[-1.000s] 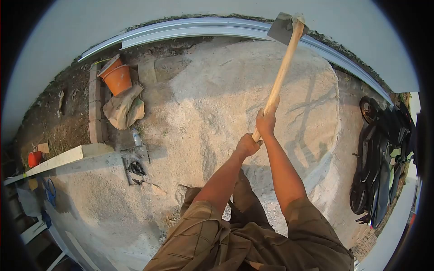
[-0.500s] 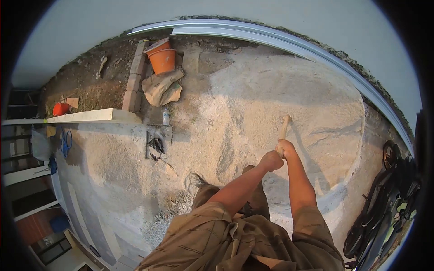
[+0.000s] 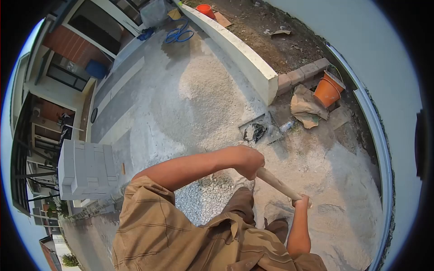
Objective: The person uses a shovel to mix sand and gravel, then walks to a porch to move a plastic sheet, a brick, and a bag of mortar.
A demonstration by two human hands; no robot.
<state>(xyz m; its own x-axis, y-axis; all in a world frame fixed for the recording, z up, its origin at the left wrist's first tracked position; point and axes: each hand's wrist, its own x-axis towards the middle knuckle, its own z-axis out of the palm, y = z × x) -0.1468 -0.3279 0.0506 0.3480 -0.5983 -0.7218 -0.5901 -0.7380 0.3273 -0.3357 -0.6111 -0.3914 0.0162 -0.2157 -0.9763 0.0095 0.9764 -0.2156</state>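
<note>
The grip of my left hand (image 3: 250, 162) and right hand (image 3: 302, 202) wraps a wooden handle (image 3: 277, 184), slanting over pale sand (image 3: 327, 174); on my remote feed, a brown sack (image 3: 304, 107) lies beside orange buckets (image 3: 326, 94), while a low wall (image 3: 242, 53) divides a sand mound (image 3: 210, 86) from bare soil (image 3: 260, 49)

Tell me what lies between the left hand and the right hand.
In the head view, a stretch of wooden handle runs from the left hand to the right hand.
</note>
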